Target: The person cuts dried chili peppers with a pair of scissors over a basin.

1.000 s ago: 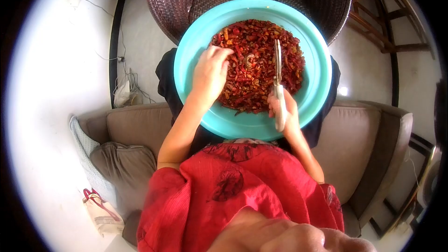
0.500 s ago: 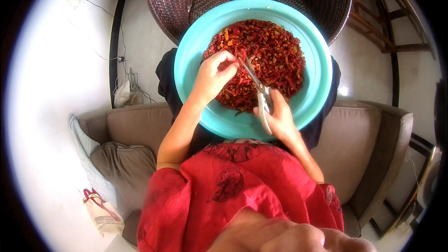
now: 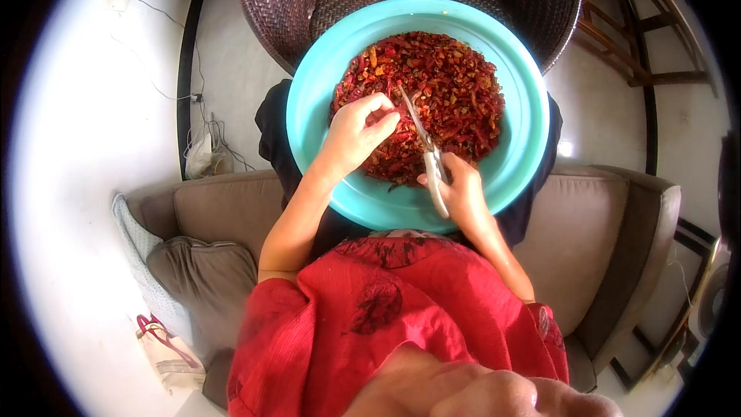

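Observation:
A turquoise basin (image 3: 305,116) rests on my lap, its bottom covered with cut red chilies (image 3: 455,85), some pieces orange. My left hand (image 3: 356,133) is over the left part of the heap, thumb and fingers pinched together. A bit of red chili seems to show at those fingertips, mostly hidden by them. In my right hand (image 3: 461,191) is a pair of scissors (image 3: 432,166) with pale handles. Their blades point up and left over the chilies, nearly together, with the tips just right of my left fingertips.
Beyond the basin stands a dark woven wicker chair (image 3: 278,8) with some red bits on it. I sit on a grey-brown sofa (image 3: 575,239), a dark cushion (image 3: 202,270) at left. Cables (image 3: 224,139) lie along the left wall. A wooden chair (image 3: 625,27) is at upper right.
The scissor blades have come together from slightly apart. My left hand has dropped a little, away from the tips, and the red piece between fingertips and blades no longer shows plainly.

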Tool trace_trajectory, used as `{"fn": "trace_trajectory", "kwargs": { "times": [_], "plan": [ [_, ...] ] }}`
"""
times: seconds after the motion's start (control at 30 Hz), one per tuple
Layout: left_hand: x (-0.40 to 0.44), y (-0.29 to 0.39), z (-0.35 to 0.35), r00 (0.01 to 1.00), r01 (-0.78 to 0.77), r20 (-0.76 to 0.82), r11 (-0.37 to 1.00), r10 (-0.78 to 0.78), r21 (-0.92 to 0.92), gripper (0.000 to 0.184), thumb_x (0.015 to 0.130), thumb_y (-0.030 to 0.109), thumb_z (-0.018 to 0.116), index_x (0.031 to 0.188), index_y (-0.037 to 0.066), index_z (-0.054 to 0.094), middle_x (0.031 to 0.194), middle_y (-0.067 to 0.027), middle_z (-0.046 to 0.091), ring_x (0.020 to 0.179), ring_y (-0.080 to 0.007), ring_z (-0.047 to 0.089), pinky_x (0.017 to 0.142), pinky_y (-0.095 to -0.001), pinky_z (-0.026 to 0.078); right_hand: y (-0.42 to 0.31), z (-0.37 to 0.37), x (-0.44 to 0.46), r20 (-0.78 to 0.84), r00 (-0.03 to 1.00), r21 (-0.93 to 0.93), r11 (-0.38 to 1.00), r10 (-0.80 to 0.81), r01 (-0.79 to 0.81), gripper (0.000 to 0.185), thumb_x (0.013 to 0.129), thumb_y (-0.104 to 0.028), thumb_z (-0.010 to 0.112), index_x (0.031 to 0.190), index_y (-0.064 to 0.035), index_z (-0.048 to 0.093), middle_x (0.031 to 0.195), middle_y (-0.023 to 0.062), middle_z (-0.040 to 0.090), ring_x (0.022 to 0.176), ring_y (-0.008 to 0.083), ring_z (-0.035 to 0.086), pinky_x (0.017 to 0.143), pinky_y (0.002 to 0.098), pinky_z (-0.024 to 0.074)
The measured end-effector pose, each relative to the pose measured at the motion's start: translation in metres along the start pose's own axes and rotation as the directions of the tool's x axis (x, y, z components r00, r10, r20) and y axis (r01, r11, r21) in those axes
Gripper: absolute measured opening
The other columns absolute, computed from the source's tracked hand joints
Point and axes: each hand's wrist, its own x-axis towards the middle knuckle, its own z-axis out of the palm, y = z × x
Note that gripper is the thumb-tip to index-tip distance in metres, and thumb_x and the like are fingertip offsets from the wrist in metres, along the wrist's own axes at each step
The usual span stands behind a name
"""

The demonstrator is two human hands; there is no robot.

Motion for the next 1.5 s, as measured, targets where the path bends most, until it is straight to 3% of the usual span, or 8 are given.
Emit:
{"fn": "trace_trajectory", "kwargs": {
  "times": [0.3,0.6,0.73,0.8,1.03,1.13,1.23,1.5],
  "plan": [
    [-0.001,-0.004,0.004,1.0,0.005,0.02,0.999,-0.004,-0.054,0.014,0.091,0.013,0.066,0.092,-0.001,0.061,0.067,-0.0043,0.06,0.061,-0.0078,0.055,0.059,-0.027,0.045,-0.007,0.0,-0.003,-0.082,0.992,-0.093,0.992,-0.096,0.088,0.06,0.074,-0.033,0.083,0.115,0.0016,0.056,0.102,0.0226,0.062,0.094,0.0356,0.064,0.082,0.0437,0.0507],
    [-0.001,-0.001,0.003,1.0,-0.003,0.002,0.998,0.003,0.063,0.016,0.09,0.014,0.068,0.088,-0.001,0.061,0.067,-0.0065,0.06,0.06,-0.0088,0.055,0.059,-0.0284,0.046,-0.006,-0.001,-0.001,-0.02,1.0,-0.071,0.997,-0.001,0.0,0.043,0.079,-0.027,0.081,0.105,0.0019,0.062,0.088,0.0217,0.067,0.078,0.0353,0.067,0.071,0.0434,0.0515],
    [-0.001,0.004,0.003,0.998,0.004,-0.065,0.999,-0.001,0.054,0.015,0.089,0.013,0.068,0.088,-0.001,0.061,0.068,-0.006,0.061,0.06,-0.0085,0.055,0.059,-0.028,0.047,-0.006,-0.003,-0.002,0.019,0.999,-0.035,0.999,0.028,-0.027,0.048,0.077,-0.03,0.082,0.106,0.0012,0.061,0.093,0.0224,0.067,0.083,0.035,0.066,0.074,0.0443,0.0512],
    [-0.001,0.004,0.004,0.998,0.02,-0.064,1.0,-0.018,0.022,0.014,0.089,0.012,0.068,0.088,-0.001,0.061,0.068,-0.0055,0.06,0.06,-0.0085,0.055,0.059,-0.0276,0.047,-0.007,0.0,-0.005,-0.117,0.987,-0.064,0.993,-0.109,0.102,0.051,0.076,-0.03,0.082,0.108,0.0012,0.06,0.097,0.0223,0.066,0.086,0.0351,0.065,0.076,0.0456,0.0505],
    [-0.001,0.001,0.007,0.997,-0.073,0.011,0.997,0.073,0.0,0.014,0.088,0.011,0.069,0.089,-0.001,0.061,0.069,-0.0048,0.06,0.061,-0.0085,0.055,0.06,-0.0263,0.047,-0.003,0.002,-0.001,-0.154,0.968,-0.178,0.969,-0.197,0.169,0.046,0.076,-0.026,0.08,0.106,0.0021,0.059,0.095,0.0207,0.065,0.084,0.0356,0.064,0.076,0.0458,0.0501],
    [-0.001,0.001,0.005,1.0,-0.013,0.003,0.997,0.013,0.078,0.015,0.088,0.011,0.069,0.089,-0.001,0.061,0.07,-0.0054,0.06,0.061,-0.0094,0.056,0.06,-0.0267,0.047,-0.004,0.0,0.0,-0.139,0.986,-0.084,0.993,-0.096,0.085,0.044,0.077,-0.026,0.08,0.102,0.002,0.059,0.093,0.0209,0.065,0.083,0.0352,0.065,0.075,0.045,0.0503],
    [-0.001,0.001,0.006,0.997,-0.038,-0.07,0.999,0.039,0.019,0.015,0.089,0.012,0.069,0.09,-0.001,0.061,0.069,-0.0059,0.061,0.061,-0.0094,0.056,0.059,-0.027,0.047,-0.01,-0.004,0.0,-0.005,0.999,-0.074,0.996,0.045,-0.045,0.043,0.078,-0.027,0.08,0.103,0.0018,0.06,0.09,0.0208,0.065,0.082,0.0351,0.065,0.074,0.0442,0.0505],
    [-0.001,0.005,0.005,0.999,0.005,-0.046,0.999,-0.007,-0.045,0.012,0.09,0.01,0.067,0.092,-0.001,0.062,0.073,-0.0054,0.064,0.065,-0.008,0.059,0.061,-0.0262,0.047,-0.006,-0.002,-0.003,-0.112,0.984,-0.107,0.986,-0.14,0.128,0.056,0.074,-0.032,0.083,0.113,0.0001,0.059,0.101,0.0214,0.064,0.092,0.0362,0.064,0.081,0.0442,0.0505]
  ]
}}
